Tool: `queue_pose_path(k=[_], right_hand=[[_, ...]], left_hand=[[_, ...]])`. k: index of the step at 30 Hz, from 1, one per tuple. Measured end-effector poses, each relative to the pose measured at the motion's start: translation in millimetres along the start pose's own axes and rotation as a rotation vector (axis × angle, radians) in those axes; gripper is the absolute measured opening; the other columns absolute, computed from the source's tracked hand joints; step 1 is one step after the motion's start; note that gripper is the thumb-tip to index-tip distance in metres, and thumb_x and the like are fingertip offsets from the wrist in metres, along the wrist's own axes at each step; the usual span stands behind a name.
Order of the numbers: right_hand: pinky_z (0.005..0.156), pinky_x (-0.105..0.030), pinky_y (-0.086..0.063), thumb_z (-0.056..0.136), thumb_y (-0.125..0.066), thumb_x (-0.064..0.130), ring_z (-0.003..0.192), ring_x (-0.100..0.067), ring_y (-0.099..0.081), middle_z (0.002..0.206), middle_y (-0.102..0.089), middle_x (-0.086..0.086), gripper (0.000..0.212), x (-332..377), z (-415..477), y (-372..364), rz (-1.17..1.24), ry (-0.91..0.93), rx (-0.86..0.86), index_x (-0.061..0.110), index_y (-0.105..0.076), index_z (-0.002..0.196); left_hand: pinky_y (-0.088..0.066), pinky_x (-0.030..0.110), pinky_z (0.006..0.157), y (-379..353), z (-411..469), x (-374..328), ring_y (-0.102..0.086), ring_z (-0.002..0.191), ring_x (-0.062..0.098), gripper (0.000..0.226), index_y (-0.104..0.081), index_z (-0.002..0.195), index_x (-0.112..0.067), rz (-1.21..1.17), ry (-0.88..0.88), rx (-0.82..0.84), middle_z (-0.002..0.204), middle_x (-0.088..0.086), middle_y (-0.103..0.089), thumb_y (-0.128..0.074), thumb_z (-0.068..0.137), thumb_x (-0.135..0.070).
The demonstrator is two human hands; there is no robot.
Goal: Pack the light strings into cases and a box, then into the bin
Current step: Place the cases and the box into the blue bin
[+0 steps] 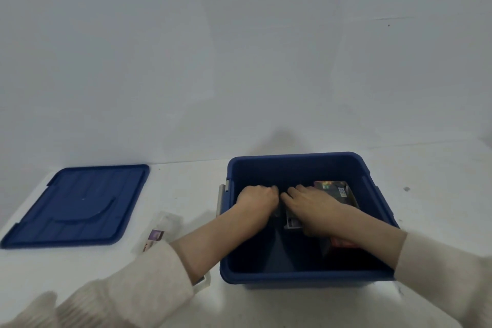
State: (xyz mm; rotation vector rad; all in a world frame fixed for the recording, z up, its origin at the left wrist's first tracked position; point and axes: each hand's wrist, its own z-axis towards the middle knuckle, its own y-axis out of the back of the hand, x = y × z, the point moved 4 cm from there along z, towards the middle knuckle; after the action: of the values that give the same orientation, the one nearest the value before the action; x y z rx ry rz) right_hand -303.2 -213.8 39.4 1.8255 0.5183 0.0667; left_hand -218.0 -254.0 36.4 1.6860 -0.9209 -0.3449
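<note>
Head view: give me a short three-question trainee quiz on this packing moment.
1. True or false: the flat blue plastic lid sits closed on the deep blue plastic bin.
2. Where are the left hand and right hand? A) inside the bin B) on the lid C) raised above the bin
3. What lies on the white table between lid and bin?
Key: 1 false, the lid lies on the table left of the bin; 2 A; 3 a clear plastic case.

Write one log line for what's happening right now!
left hand: in bin | right hand: on box | lid: off, on table | case: on table
</note>
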Motion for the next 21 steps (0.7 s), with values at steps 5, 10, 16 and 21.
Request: queue_pose_path(k=[5, 10, 16, 21], right_hand=[[0.101, -0.046, -0.026, 0.089, -0.051, 0.021, 0.118, -0.029, -0.043, 0.128, -0.051, -0.012, 0.042, -1.0, 4.2, -8.1, -0.208, 0.055, -0.027, 0.009, -0.045, 0.129], [0.102, -0.050, -0.025, 0.089, -0.052, 0.021, 0.119, -0.028, -0.045, 0.134, -0.049, -0.011, 0.046, -0.3, 5.1, -8.1, -0.224, 0.080, 0.038, 0.011, -0.043, 0.133], [0.084, -0.037, -0.038, 0.088, -0.051, 0.024, 0.108, -0.027, -0.052, 0.115, -0.056, -0.008, 0.026, -0.5, -11.4, 30.2, 0.060, 0.083, -0.010, 0.013, -0.053, 0.112], [0.067, -0.027, -0.033, 0.094, -0.045, 0.030, 0.083, -0.017, -0.050, 0.086, -0.051, 0.006, 0.012, 21.6, -15.0, 101.4, 0.315, 0.077, -0.450, 0.020, -0.050, 0.090]], left_hand=[[-0.043, 0.032, 0.071, 0.0, -0.2, -2.3, -0.061, 0.100, 0.026, 0.023, -0.055, 0.115, -0.005, 0.077, -0.054, 0.061, 0.113, 0.011, -0.061, -0.050, 0.093, -0.010], [-0.043, 0.032, 0.071, 4.9, -3.2, -0.6, -0.062, 0.097, 0.026, 0.019, -0.058, 0.109, -0.004, 0.077, -0.069, 0.088, 0.109, 0.011, -0.062, -0.050, 0.093, -0.009], [-0.043, 0.033, 0.075, 44.6, -37.1, 37.2, -0.057, 0.091, 0.021, 0.017, -0.062, 0.093, -0.013, -0.454, 0.029, -0.376, 0.096, 0.003, -0.060, -0.052, 0.090, -0.027], [-0.047, 0.031, 0.078, 23.1, -91.1, 113.1, -0.058, 0.085, 0.015, 0.013, -0.065, 0.090, -0.017, -0.835, 0.367, -0.679, 0.089, -0.003, -0.063, -0.056, 0.089, -0.026]])
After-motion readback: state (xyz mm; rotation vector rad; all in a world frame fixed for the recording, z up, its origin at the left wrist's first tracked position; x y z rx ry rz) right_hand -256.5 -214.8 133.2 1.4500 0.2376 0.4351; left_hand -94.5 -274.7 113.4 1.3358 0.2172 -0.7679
